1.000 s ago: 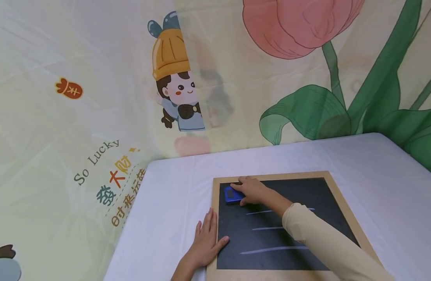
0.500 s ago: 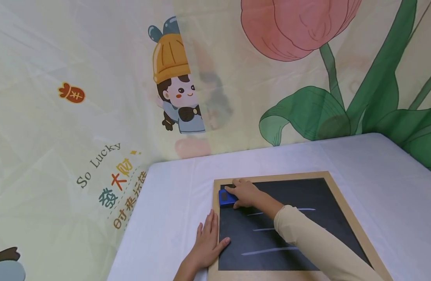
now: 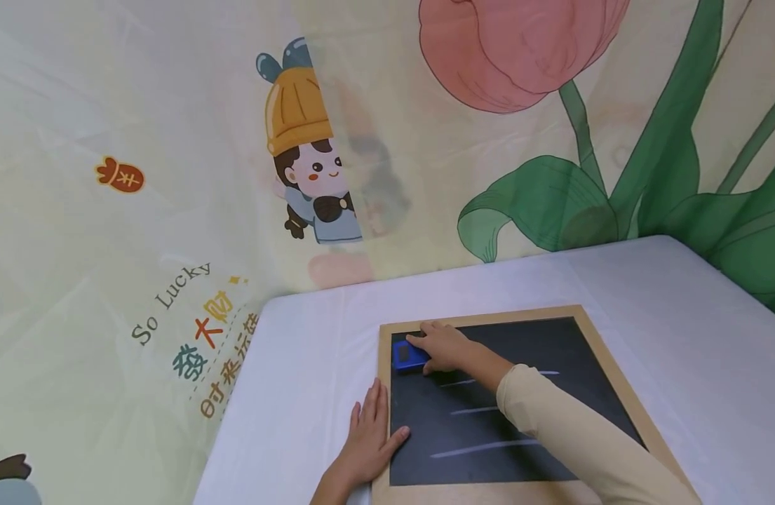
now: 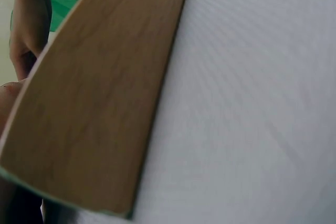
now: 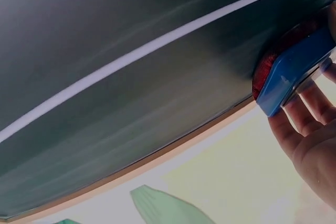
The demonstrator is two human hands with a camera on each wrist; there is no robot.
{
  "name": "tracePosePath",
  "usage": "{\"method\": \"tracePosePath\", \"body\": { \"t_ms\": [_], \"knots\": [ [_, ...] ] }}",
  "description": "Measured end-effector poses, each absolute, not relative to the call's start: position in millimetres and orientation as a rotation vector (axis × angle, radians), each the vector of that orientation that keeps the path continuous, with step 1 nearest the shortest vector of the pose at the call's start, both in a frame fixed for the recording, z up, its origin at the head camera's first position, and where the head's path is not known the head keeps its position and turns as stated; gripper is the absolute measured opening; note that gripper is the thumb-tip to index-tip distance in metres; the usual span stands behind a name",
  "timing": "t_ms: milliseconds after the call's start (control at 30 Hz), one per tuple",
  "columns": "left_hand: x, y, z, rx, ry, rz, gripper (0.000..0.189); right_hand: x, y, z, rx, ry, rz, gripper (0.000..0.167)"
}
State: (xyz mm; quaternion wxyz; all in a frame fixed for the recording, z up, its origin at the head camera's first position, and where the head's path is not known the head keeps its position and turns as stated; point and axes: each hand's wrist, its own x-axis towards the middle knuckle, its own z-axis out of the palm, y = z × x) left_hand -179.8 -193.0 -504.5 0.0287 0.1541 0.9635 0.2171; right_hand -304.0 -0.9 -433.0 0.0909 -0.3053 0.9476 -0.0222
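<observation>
Soft light, dim blurred left wrist view

The eraser (image 3: pixel 407 356) is blue, the board (image 3: pixel 532 340) black, its lines (image 3: pixel 482 448) pale lavender.

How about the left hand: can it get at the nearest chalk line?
Probably yes: only bare board shows between the left hand and the line; the right sleeve hides its right end.

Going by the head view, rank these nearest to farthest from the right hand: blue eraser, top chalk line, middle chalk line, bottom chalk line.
From the right hand:
1. Blue eraser: in its grip, at the board's upper left.
2. Top chalk line: just below the hand.
3. Middle chalk line: next down.
4. Bottom chalk line: lowest on the board.
</observation>
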Motion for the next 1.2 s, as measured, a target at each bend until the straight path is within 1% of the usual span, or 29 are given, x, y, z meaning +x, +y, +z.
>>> {"method": "tracePosePath", "body": {
  "t_ms": [200,433,700,1200],
  "knots": [
    [-180,-193,-506,0.494,2.999,0.693,0.081,-306,24,-435,-0.872,2.807,-0.137,0.07],
    [-182,-193,-508,0.523,3.02,0.7,0.08,-307,62,-428,-0.798,2.783,-0.202,0.07],
    [-182,-192,-506,0.459,2.99,0.695,0.082,-310,110,-431,-0.775,2.81,-0.238,0.068],
    [-181,-191,-504,0.45,2.995,0.689,0.082,-305,195,-430,-0.683,2.841,-0.313,0.068]
  ]
}}
